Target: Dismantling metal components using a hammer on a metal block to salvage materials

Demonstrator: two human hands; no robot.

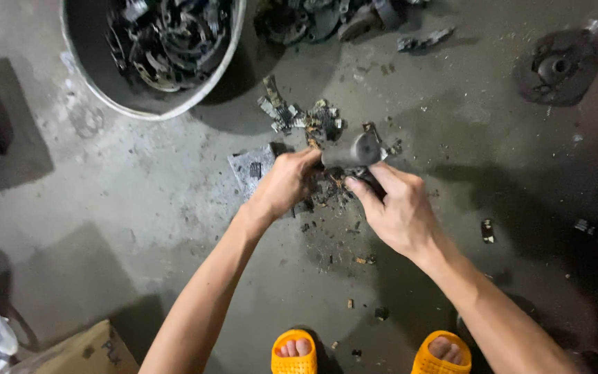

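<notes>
My left hand (pixel 285 183) is closed around a dark metal part lying on a flat grey metal plate (pixel 250 168) on the concrete floor. My right hand (pixel 396 208) grips the handle of a hammer whose grey steel head (pixel 356 151) sits just above the part between both hands. Broken dark fragments (pixel 302 118) lie scattered just beyond the hammer. What exactly my left hand pinches is hidden by its fingers.
A round metal basin (pixel 95 83) full of scrap metal parts stands at the upper left. More scrap lies at the top centre (pixel 320 21); a round dark disc part (pixel 555 69) lies upper right. My feet in orange sandals (pixel 294 353) are at the bottom; a cardboard box (pixel 84 353) lower left.
</notes>
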